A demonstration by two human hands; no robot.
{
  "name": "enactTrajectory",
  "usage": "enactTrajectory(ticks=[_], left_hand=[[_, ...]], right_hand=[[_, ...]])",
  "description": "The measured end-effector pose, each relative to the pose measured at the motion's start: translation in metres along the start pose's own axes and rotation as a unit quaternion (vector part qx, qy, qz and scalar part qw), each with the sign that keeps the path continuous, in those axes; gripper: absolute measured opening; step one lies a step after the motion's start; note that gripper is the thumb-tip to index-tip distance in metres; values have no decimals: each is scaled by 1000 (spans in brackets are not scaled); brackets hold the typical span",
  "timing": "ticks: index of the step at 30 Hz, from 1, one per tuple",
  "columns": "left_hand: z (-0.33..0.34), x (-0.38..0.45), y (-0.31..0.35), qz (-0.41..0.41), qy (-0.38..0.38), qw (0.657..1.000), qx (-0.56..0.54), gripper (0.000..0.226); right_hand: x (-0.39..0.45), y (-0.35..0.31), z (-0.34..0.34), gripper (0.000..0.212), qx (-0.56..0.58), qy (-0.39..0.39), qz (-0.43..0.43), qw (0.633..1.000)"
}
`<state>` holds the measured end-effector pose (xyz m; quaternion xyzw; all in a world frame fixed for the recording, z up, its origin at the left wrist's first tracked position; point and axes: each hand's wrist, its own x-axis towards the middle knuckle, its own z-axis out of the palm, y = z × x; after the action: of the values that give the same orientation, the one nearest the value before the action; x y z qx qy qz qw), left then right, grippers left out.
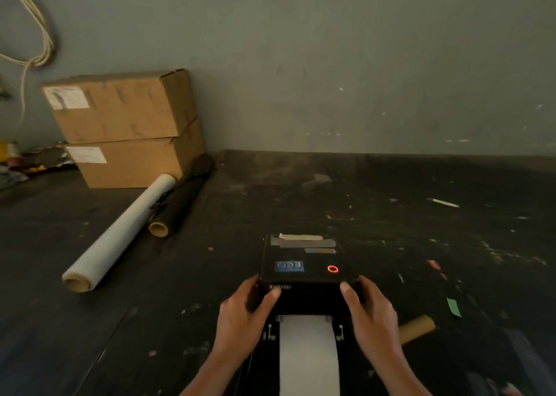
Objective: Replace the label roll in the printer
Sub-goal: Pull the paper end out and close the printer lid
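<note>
Head view. A black label printer (307, 270) is seen standing on a dark, scuffed surface (391, 215), near the lower centre of the frame. Its lid is seen lowered; whether it is latched cannot be told. A red ring light (332, 269) is lit on the top, with a blue sticker (289, 266) to its left. A white label strip (309, 356) is fed out from beneath the near edge of the printer and runs toward the bottom of the frame.

The printer's near end is gripped at both corners. The left hand (240, 317) is wrapped around the left corner, thumb on the front face. The right hand (371, 311) is wrapped around the right corner, thumb on the top edge. The fingers of both hands are closed against the housing.

A bare cardboard core (416, 329) is lying just right of the right hand. Two stacked cardboard boxes (129, 127), a roll of clear film (120, 233) and a dark roll (180, 200) are noted far left, well apart from the printer.
</note>
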<state>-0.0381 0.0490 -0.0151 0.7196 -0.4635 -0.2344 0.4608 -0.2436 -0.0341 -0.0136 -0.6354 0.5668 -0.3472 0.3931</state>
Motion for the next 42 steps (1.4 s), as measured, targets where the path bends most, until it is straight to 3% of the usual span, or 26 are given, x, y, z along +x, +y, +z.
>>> enactTrajectory(ticks=[6, 11, 16, 22, 26, 42], left_hand=[[4, -27, -22, -10, -16, 1000, 10, 64], [4, -32, -28, 3, -29, 999, 22, 56], [-1, -14, -19, -36, -37, 998, 41, 83], [11, 33, 13, -11, -102, 993, 57, 89], [26, 38, 3, -39, -117, 982, 143, 101], [35, 32, -20, -51, -92, 982, 159, 97]], right_hand=[[-31, 32, 4, 58, -13, -23, 3, 1000], [-34, 38, 3, 56, -29, -38, 12, 999], [-19, 30, -6, 60, -72, -55, 7, 996], [12, -4, 5, 70, -120, -90, -20, 989], [8, 2, 13, 69, -103, -81, -36, 991], [2, 27, 24, 55, -19, -45, -26, 998]])
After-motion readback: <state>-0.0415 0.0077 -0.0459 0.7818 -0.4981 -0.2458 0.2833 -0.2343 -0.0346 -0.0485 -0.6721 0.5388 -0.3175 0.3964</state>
